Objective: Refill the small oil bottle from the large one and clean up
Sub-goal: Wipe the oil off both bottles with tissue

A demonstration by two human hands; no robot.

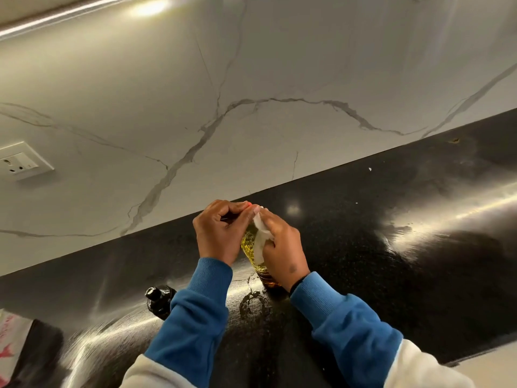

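A clear bottle of yellow oil (249,247) stands upright on the black counter (391,208), between my two hands. My left hand (218,233) curls round the bottle's top; a bit of red shows at my fingertips there. My right hand (282,247) grips a white tissue (260,233) and presses it against the bottle's upper side. A small black-capped bottle (159,301) stands to the left, partly hidden behind my left sleeve. I cannot tell which bottle is the large one.
A wet ring of spilled oil (253,303) lies on the counter just in front of the oil bottle. A marble wall (251,79) with a socket (22,162) rises behind. A white printed bag (11,340) sits at the lower left.
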